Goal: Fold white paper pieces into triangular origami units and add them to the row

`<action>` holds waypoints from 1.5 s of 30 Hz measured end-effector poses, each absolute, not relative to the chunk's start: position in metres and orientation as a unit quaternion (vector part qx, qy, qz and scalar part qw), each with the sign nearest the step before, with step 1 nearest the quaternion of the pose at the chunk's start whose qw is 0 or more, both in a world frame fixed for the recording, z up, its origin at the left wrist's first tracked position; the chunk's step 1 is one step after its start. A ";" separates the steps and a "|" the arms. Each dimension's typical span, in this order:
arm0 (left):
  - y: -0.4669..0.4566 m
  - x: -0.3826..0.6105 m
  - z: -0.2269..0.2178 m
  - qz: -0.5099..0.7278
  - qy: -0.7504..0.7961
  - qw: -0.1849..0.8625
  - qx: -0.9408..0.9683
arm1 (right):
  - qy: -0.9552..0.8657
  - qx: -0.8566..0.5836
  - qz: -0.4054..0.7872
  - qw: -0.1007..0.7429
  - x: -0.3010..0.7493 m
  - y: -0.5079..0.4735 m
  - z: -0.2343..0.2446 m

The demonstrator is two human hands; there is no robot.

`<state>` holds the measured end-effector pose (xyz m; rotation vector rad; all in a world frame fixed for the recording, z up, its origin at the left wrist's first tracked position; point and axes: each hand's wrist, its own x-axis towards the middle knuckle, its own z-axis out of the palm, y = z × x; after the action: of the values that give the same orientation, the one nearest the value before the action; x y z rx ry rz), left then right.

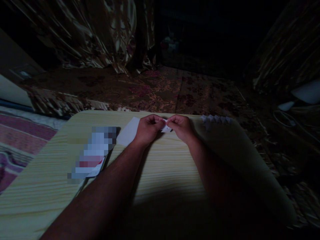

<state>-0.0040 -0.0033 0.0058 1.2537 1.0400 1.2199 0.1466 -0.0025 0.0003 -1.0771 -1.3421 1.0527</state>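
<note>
Both my hands meet near the far edge of the wooden table (165,166). Between them is a small piece of white paper (166,128), which looks partly folded. My left hand (149,128) pinches its left side between thumb and fingers. On the other side, my right hand (181,126) grips it in the same way, thumb towards me. White paper (128,132) lies flat beside my left hand, partly covered by it. Several small folded paper pieces (216,119) stand in a row at the far right of the table, with one in front of the row.
A blurred-out flat object (93,153) lies on the table's left part. Behind the table runs a ledge covered in patterned cloth (150,88), with curtains (117,36) above. A white lamp-like object (307,91) with a cable is at the right.
</note>
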 end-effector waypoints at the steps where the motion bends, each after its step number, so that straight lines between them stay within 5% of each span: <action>1: -0.003 -0.004 0.006 0.510 0.436 0.524 0.525 | -0.562 -0.453 0.442 0.533 0.147 -0.003 0.001; 45: -0.003 -0.002 0.003 0.542 0.424 0.486 0.538 | -0.594 -0.469 0.423 0.498 0.143 -0.003 -0.001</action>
<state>-0.0021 -0.0026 0.0029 1.3088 1.0319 1.3195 0.1432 -0.0030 -0.0011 -1.1363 -1.4369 1.0248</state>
